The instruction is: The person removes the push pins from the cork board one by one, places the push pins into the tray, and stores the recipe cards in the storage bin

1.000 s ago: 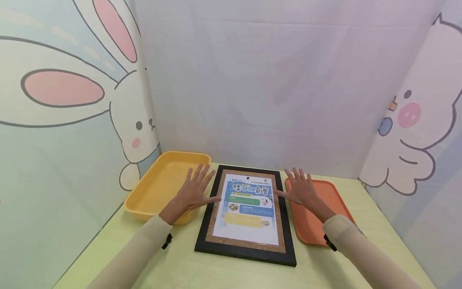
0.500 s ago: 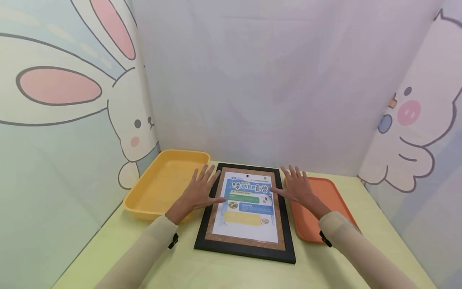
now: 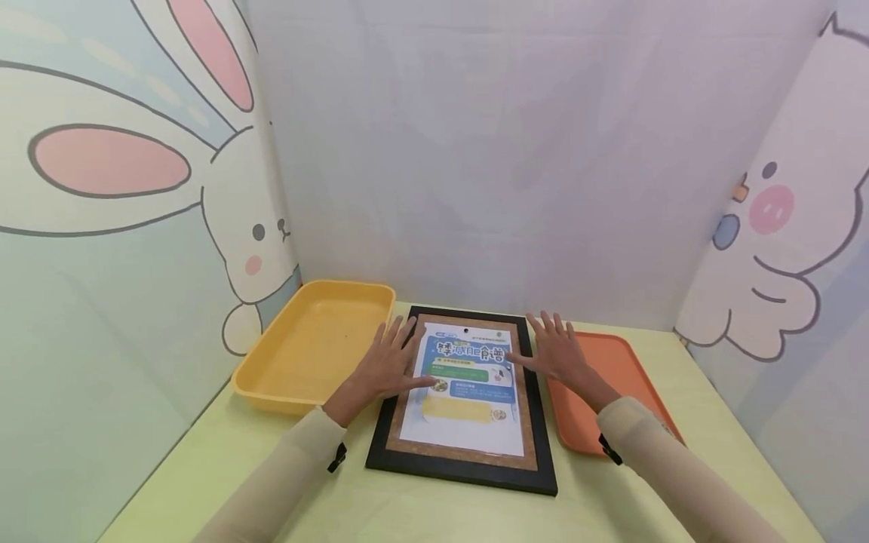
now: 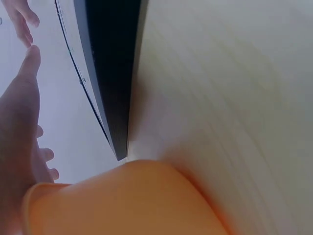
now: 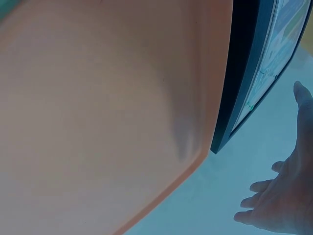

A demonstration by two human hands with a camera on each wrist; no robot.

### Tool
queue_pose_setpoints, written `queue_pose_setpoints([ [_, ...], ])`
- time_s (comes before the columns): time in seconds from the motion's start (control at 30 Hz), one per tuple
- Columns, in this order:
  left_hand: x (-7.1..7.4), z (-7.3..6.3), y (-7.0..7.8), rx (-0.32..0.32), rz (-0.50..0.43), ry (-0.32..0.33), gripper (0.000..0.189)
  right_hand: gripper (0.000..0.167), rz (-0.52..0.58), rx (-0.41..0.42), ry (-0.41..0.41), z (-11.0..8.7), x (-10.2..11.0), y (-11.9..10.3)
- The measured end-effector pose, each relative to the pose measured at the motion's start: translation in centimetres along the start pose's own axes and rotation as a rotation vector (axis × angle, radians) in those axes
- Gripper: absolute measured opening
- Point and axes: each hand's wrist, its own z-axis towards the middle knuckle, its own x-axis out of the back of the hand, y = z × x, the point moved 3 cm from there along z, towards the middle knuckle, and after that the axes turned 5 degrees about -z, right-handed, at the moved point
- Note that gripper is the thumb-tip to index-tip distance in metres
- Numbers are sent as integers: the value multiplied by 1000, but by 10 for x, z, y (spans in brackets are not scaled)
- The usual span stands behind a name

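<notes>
A black-framed cork board [image 3: 462, 473] lies flat on the table, with a printed paper sheet [image 3: 444, 440] on its face. My left hand [image 3: 384, 369], fingers spread and holding nothing, overlaps the board's left edge. On the other side, my right hand [image 3: 560, 357] is spread in the same way, its thumb over the board's right border and its palm above the orange tray [image 3: 614, 358]. The left wrist view has the left hand [image 4: 19, 127] beside the frame's black edge [image 4: 115, 73]. In the right wrist view, the right hand [image 5: 286, 191] appears past the frame's corner.
A deep yellow tray [image 3: 319, 339] stands to the left of the board, and the orange tray sits close along its right side. Behind them rises a pale curtain [image 3: 489, 166]. Printed side walls [image 3: 122, 302] border the table [image 3: 421, 516].
My left hand has shifted right, from over the yellow tray's edge to over the board's left side. The right hand has moved slightly left. Board and trays have stayed in place.
</notes>
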Motion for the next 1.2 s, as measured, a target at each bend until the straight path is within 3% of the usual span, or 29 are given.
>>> queue_pose_setpoints([
  [0.27,-4,2,7,-4,-34,-1,111,109,38,-8,-20,0,-4,-5],
  [0.5,-7,1,10,14,-35,-61,111,112,45,-7,-52,1,-7,-8],
  [1.2,-19,-2,21,42,-89,-100,105,110,37,27,-38,6,-8,-16],
])
